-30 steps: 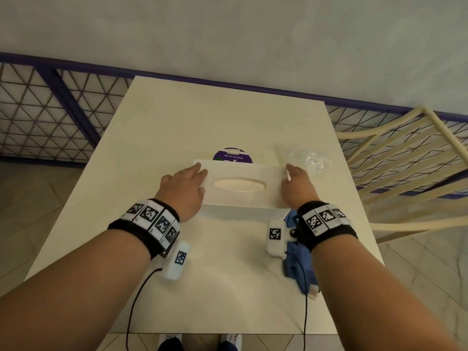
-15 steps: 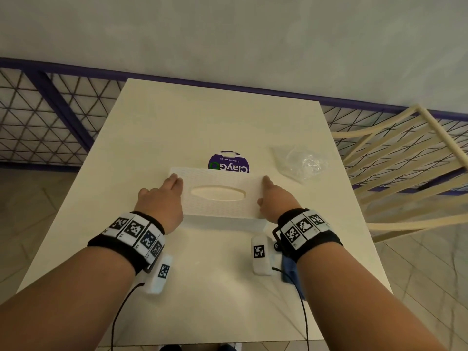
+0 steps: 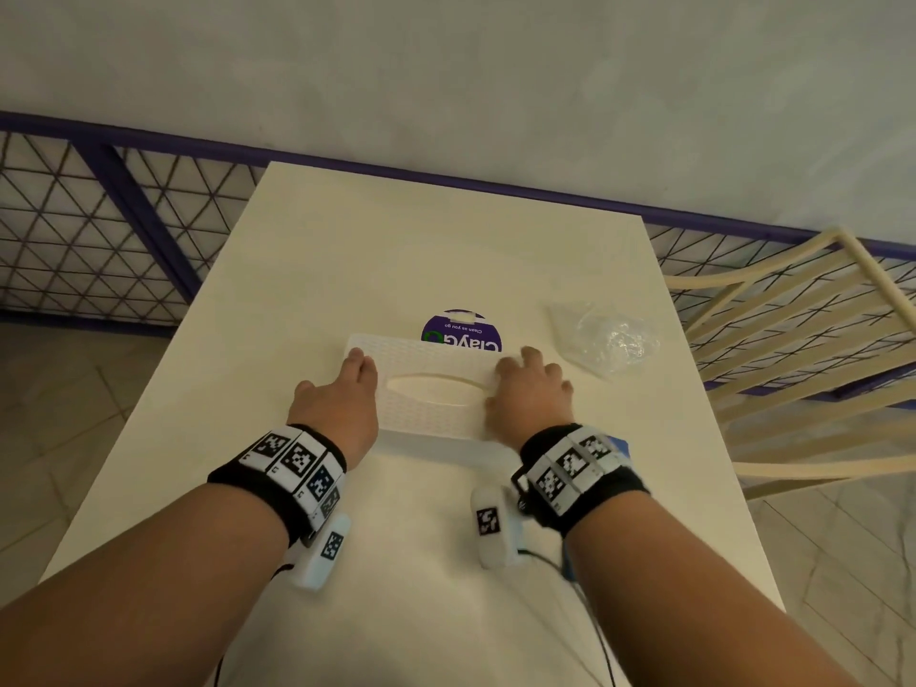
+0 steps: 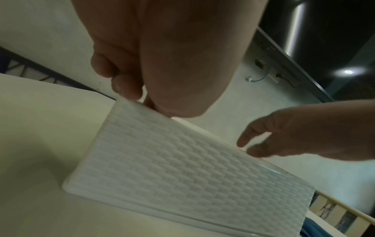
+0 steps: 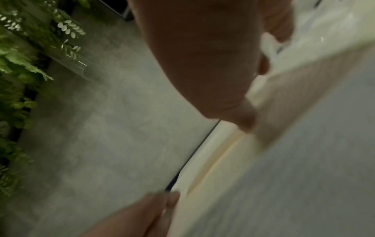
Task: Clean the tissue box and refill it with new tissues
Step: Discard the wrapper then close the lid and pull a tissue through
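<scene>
The white woven-pattern tissue box lies flat on the cream table with its oval slot facing up and no tissue showing in it. My left hand holds the box's left end; the left wrist view shows its fingertips on the far top corner of the box. My right hand lies over the right end with fingers curled on the top. In the blurred right wrist view its thumb presses the box's side.
A round purple wipes container stands just behind the box. Crumpled clear plastic wrap lies to the right of it. A blue cloth peeks out under my right wrist. A cream chair stands at the table's right side.
Both hands slid the box a little to the left relative to the purple container. My right hand has moved from the box's right end up onto its top.
</scene>
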`<state>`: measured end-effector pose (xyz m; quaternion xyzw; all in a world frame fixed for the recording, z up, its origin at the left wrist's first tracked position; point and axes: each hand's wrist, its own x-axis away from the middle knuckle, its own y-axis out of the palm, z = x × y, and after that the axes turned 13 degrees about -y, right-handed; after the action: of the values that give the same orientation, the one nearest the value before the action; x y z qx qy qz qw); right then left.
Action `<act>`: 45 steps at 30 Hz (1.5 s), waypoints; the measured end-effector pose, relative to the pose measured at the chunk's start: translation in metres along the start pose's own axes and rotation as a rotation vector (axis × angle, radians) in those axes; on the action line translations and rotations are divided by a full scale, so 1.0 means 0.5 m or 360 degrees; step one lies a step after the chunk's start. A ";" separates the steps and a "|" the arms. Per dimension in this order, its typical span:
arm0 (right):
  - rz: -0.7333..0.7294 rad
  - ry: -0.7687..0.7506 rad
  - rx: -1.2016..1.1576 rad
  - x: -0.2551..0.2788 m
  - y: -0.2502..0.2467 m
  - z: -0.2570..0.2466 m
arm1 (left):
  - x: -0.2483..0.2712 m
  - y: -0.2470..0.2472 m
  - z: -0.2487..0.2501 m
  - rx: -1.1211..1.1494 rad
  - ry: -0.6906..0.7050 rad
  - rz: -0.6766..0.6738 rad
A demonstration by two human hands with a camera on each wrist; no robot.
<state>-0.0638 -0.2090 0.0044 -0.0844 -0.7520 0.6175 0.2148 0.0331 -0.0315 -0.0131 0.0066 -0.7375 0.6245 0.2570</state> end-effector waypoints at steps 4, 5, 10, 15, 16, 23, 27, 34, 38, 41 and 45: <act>0.0005 -0.0138 -0.0142 0.016 0.061 -0.061 | 0.009 0.000 -0.006 0.0036 0.0002 -0.0019; -0.0026 -0.0101 -0.0162 0.013 0.073 -0.068 | 0.010 0.001 -0.008 0.0049 0.0005 -0.0023; -0.0164 -0.0065 -0.0143 -0.023 0.082 -0.073 | 0.009 -0.002 -0.007 0.0053 -0.0003 -0.0044; -0.0197 -0.0087 -0.0138 -0.037 0.075 -0.084 | 0.006 0.000 -0.006 0.0039 -0.0015 -0.0046; -0.0189 -0.0104 -0.0150 -0.037 0.075 -0.084 | 0.006 0.000 -0.007 0.0040 -0.0014 -0.0043; -0.0135 -0.0014 -0.0235 -0.043 0.079 -0.087 | 0.008 0.003 -0.009 0.0063 -0.0011 -0.0036; -0.0218 0.0083 -0.0187 -0.063 0.090 -0.100 | 0.006 0.006 -0.012 0.0080 0.0005 -0.0031; -0.0328 0.0048 -0.0150 -0.063 0.083 -0.094 | 0.010 0.003 -0.012 0.0071 0.0005 -0.0025; -0.0324 0.0028 -0.0150 -0.057 0.074 -0.097 | 0.012 0.003 -0.012 0.0057 0.0008 -0.0003; -0.0240 0.0026 -0.0203 -0.048 0.068 -0.096 | 0.013 0.002 -0.009 0.0046 0.0011 0.0004; -0.0249 0.0020 -0.0189 -0.051 0.074 -0.093 | 0.016 -0.001 -0.008 0.0047 0.0006 -0.0001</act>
<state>-0.0261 -0.1692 -0.0301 -0.0418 -0.7901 0.5526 0.2619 0.0278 -0.0252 -0.0094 0.0094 -0.7278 0.6352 0.2585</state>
